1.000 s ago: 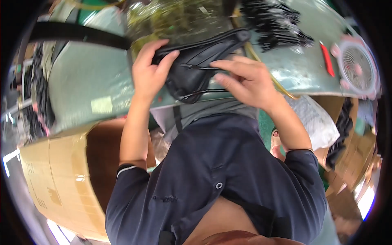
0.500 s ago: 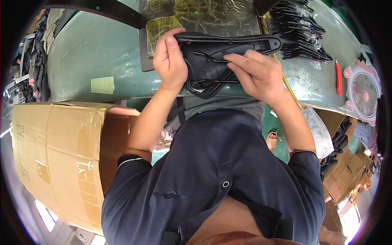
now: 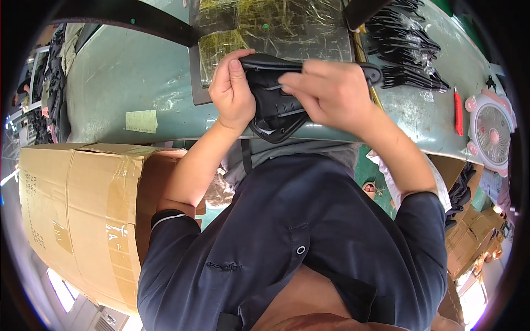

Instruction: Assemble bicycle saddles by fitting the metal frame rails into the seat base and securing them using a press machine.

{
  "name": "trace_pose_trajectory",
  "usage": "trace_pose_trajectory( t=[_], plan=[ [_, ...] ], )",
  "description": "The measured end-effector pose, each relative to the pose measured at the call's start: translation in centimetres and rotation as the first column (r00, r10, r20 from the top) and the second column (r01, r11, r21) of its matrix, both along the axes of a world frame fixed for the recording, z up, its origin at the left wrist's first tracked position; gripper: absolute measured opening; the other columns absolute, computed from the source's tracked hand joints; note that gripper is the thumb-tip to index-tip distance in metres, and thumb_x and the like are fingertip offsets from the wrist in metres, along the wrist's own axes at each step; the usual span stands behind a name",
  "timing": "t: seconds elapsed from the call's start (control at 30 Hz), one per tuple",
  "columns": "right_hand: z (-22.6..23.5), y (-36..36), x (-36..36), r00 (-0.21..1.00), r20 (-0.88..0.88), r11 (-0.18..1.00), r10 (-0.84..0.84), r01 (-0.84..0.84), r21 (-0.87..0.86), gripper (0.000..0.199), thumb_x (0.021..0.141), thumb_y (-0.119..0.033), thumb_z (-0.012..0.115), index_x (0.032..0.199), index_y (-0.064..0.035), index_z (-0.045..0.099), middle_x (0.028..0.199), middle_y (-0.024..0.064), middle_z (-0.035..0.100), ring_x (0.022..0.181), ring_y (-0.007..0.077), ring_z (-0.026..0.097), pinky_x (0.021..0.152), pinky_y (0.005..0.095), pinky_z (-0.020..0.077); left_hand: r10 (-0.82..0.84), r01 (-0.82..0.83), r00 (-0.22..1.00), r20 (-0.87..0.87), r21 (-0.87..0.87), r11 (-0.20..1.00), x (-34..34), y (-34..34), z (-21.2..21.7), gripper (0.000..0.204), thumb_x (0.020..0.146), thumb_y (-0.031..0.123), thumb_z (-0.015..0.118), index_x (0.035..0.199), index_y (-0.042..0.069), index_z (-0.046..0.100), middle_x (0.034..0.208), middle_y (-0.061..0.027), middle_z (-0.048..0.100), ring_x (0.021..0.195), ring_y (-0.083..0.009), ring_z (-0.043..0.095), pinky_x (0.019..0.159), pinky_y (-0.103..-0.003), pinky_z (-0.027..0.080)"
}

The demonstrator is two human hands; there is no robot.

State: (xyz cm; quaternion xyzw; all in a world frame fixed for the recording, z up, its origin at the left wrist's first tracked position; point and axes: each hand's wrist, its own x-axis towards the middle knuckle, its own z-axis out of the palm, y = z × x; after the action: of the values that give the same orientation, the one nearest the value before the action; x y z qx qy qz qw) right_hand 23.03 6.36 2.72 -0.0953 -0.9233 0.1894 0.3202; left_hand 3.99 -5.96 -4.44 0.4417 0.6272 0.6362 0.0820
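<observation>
Both of my hands hold a black moulded piece (image 3: 276, 107) of soft material over the near edge of the green worktable (image 3: 127, 71). My left hand (image 3: 234, 91) grips its left end, thumb on top. My right hand (image 3: 331, 94) covers its right part, fingers pressing along the upper edge. The piece's lower rounded end hangs below the table edge, in front of my chest.
A scratched cutting mat (image 3: 276, 25) lies on the table beyond my hands. A heap of black pieces (image 3: 408, 52) sits at the right, with a red tool (image 3: 458, 105) and a small pink fan (image 3: 494, 135). A large cardboard box (image 3: 83, 209) stands at my left.
The view has tilted down and my hands have drawn nearer the table edge. My right hand has slid leftward over the black piece, and the piece now lies flatter.
</observation>
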Motion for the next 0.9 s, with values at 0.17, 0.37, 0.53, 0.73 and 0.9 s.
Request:
trace_pose_trajectory(
  t=[0.17,0.37,0.53,0.73,0.9],
  plan=[
    [-0.1,2.5,-0.6,0.975,-0.026,0.976,0.219,-0.219,0.004,0.016,0.085,-0.025,0.084,0.099,-0.0164,0.081,0.075,0.0025,0.064,0.068,0.0271,0.069,0.058,0.0408,0.0535,-0.086,0.068,0.968,-0.236,-0.08,0.994,-1.5,-1.2,0.5,0.025,0.105,0.012,0.064,0.126,-0.001,0.068,0.126,-0.0171,0.074,0.112,-0.0302,0.071,0.1,-0.039,0.054],
    [2.8,5.7,-1.9,0.952,-0.256,0.961,-0.165,0.214,0.175,0.044,0.085,-0.033,0.084,0.12,-0.0094,0.074,0.113,0.0112,0.069,0.109,0.0366,0.066,0.092,0.0495,0.0545,-0.065,0.094,0.663,-0.746,-0.003,0.996,-3.2,0.4,3.7,0.048,0.084,0.01,0.089,0.126,0.008,0.066,0.127,-0.0238,0.065,0.108,-0.0432,0.067,0.093,-0.049,0.056],
    [-1.0,-1.1,-1.6,0.917,0.101,0.908,-0.386,0.397,-0.135,0.068,0.09,-0.031,0.081,0.147,-0.0015,0.059,0.139,0.0275,0.062,0.111,0.0448,0.072,0.093,0.05,0.0611,0.062,-0.243,0.742,-0.668,-0.18,0.953,0.6,0.9,3.8,0.02,0.092,0.016,0.082,0.103,0.002,0.074,0.125,-0.0261,0.062,0.112,-0.044,0.062,0.098,-0.051,0.051],
    [-3.4,2.2,-5.2,0.877,-0.167,0.893,-0.451,0.441,-0.094,0.053,0.08,-0.015,0.075,0.132,-0.0068,0.072,0.124,0.0158,0.072,0.096,0.0371,0.075,0.08,0.0444,0.0637,0.071,-0.183,0.759,-0.647,-0.107,0.977,-1.5,5.5,4.2,0.025,0.094,0.015,0.078,0.078,-0.003,0.068,0.126,-0.0208,0.073,0.106,-0.041,0.069,0.095,-0.047,0.054],
    [-3.6,3.1,-7.4,0.822,-0.294,0.871,-0.488,0.479,-0.105,0.053,0.079,-0.018,0.075,0.131,-0.0094,0.072,0.12,0.0137,0.071,0.093,0.0338,0.074,0.076,0.0427,0.0631,0.108,-0.187,0.745,-0.658,-0.05,0.981,-2.9,7.1,4.4,0.025,0.095,0.015,0.076,0.078,-0.002,0.069,0.123,-0.0192,0.074,0.099,-0.0376,0.073,0.083,-0.044,0.059]
  ],
)
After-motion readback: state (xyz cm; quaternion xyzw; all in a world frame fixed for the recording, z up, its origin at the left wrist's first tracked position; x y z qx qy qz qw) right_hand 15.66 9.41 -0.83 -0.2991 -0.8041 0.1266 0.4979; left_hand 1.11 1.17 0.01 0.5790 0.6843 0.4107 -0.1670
